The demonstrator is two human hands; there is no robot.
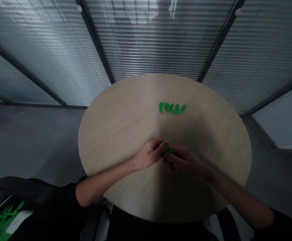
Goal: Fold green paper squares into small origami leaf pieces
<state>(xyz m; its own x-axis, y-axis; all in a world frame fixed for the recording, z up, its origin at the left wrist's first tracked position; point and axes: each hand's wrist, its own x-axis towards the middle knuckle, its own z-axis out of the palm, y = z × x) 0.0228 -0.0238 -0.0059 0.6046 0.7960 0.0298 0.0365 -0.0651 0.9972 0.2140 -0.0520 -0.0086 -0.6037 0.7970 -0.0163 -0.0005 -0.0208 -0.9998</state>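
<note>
Green piece (169, 151) is held over the middle of the tabletop (115, 117), pinched at its far-left end by the left hand (149, 154) and at its near-right end by the right hand (183, 159), both clamped on it; matching bits (171, 108) are lined up beyond. Judged light and probably a bit flexible, though stiffness and slipperiness can't be told. Best gripped by its broader body with a light fingertip pinch, thin edges being likelier to bend or tear.
</note>
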